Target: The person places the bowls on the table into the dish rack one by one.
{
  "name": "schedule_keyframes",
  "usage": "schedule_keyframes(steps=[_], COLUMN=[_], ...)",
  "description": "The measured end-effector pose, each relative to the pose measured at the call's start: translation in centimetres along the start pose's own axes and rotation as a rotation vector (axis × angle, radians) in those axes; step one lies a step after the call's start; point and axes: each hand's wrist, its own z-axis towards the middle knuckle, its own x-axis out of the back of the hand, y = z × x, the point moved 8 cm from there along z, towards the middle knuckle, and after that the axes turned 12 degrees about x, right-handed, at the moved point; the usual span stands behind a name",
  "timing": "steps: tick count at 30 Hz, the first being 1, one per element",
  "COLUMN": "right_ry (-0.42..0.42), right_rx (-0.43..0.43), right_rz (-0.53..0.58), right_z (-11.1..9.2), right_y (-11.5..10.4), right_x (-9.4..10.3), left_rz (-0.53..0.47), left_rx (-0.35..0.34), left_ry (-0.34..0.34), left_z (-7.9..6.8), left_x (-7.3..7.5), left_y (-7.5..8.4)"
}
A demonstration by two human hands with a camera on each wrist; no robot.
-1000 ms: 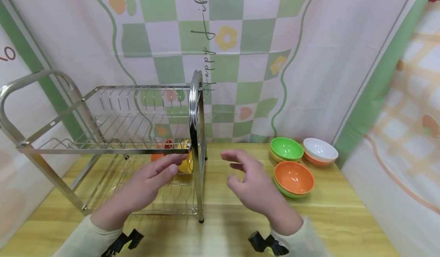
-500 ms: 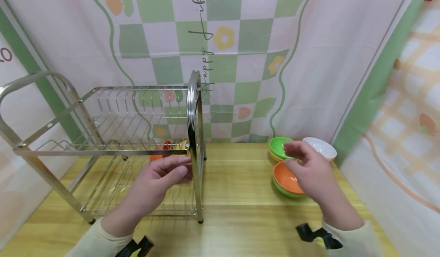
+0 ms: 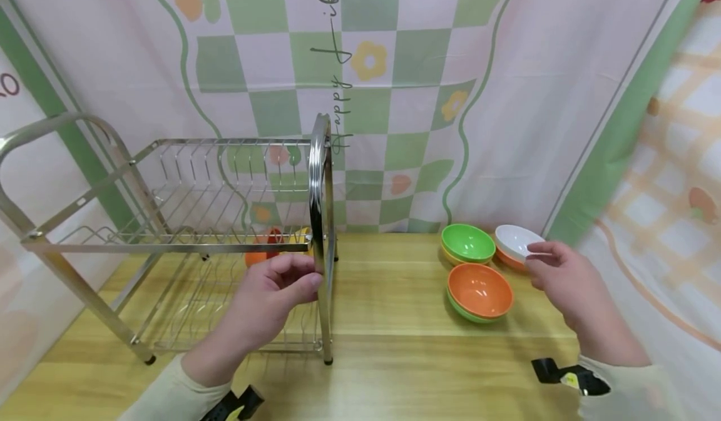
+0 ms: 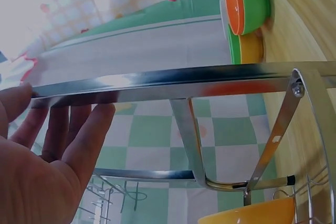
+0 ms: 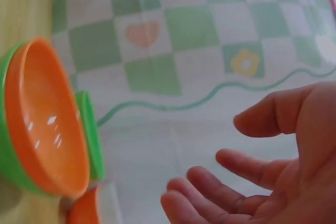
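A two-tier metal dish rack (image 3: 186,247) stands on the left of the table. My left hand (image 3: 276,296) is at its front right post (image 4: 157,85), thumb on one side and curled fingers on the other, gripping it. My right hand (image 3: 577,289) hovers on the right with relaxed fingers and nothing in them, close to a white bowl (image 3: 515,241) stacked on an orange one. Beside these are a green bowl (image 3: 469,243) on a yellow one and an orange bowl (image 3: 480,289) nested in a green one. In the right wrist view the fingers (image 5: 210,187) are apart from the bowls.
Orange and red items (image 3: 261,249) and a yellow item (image 4: 257,212) sit on the rack's lower tier, partly hidden. A patterned curtain (image 3: 372,114) hangs behind the wooden table (image 3: 388,296), and more cloth encloses both sides.
My right hand has swung from the middle over the bowls to their right side. My left hand has shifted slightly right and closed onto the rack's post. The bowls stay put.
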Motion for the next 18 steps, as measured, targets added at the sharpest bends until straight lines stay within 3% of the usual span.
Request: schedule_keyframes(steps=[4, 10, 18], right_ry=[-0.096, -0.239, -0.315], right_rx=[-0.094, -0.24, -0.283], right_rz=[0.077, 0.212, 0.267], right_z=[0.1, 0.2, 1.0], right_y=[2.4, 4.9, 6.1], right_x=[-0.8, -2.6, -3.9], left_rz=[0.054, 0.121, 0.233], left_rx=[0.0, -0.069, -0.113], left_ry=[0.036, 0.065, 0.131], left_z=[-0.2, -0.5, -0.9], left_x=[-0.2, -0.6, -0.5], left_y=[0.1, 0.6, 1.2])
